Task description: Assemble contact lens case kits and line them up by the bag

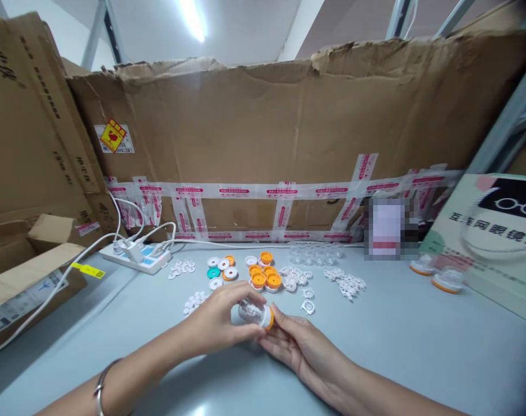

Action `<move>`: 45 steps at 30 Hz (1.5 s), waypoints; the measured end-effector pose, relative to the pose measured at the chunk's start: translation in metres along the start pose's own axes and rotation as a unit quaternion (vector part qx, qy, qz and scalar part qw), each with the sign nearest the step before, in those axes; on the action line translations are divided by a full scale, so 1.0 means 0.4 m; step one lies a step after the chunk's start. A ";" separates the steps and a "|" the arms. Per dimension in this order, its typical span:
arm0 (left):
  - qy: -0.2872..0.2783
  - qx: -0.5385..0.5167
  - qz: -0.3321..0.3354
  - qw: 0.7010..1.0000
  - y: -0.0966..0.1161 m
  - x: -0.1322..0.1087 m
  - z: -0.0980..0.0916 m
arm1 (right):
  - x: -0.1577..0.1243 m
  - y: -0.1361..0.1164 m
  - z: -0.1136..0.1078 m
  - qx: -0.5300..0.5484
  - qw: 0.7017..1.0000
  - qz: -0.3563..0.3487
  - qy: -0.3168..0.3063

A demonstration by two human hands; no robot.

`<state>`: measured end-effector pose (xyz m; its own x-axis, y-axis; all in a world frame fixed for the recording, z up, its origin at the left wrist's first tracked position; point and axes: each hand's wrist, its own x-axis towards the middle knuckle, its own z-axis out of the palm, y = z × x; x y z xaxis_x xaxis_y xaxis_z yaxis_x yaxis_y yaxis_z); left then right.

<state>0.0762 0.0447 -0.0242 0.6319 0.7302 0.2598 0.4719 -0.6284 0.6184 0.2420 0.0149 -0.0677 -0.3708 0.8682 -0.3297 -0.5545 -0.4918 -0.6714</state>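
Between my two hands is a small clear plastic container (253, 312) with white parts inside and an orange and white cap (269, 318) at its right end. My left hand (223, 315) wraps its thumb and fingers around the clear body. From the right, the thumb and fingers of my right hand (295, 341) close on the cap. The container lies tilted on its side above the table. Just beyond it sit several orange caps (265, 277) and two loose white ring-shaped parts (308, 307). Small white discs (195, 302) lie partly behind my left hand.
Clear domes (317, 253) and white frame-like pieces (346, 283) lie toward the back. Two capped clear containers (448, 280) stand at right beside a printed box (492, 242). A power strip (137, 257) with cables lies back left, near an open carton (33, 289). Cardboard (263, 133) walls the back.
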 end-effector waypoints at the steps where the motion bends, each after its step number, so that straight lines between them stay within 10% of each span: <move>1: 0.008 -0.002 0.004 1.000 -0.003 0.000 0.008 | 0.000 0.000 0.001 -0.008 1.000 -0.012 0.014; 23: 0.074 -0.135 -0.022 0.988 -0.002 -0.017 0.023 | -0.003 -0.004 0.009 0.038 0.999 -0.038 -0.009; 45: 0.200 -0.054 -0.073 0.976 0.008 -0.029 0.047 | -0.002 0.015 0.008 0.068 0.997 -0.033 -0.010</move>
<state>0.0819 0.0292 -0.0392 0.2623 0.8694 0.4187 0.4568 -0.4941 0.7397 0.2365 0.0111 -0.0693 -0.3441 0.8983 -0.2733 -0.6734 -0.4389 -0.5949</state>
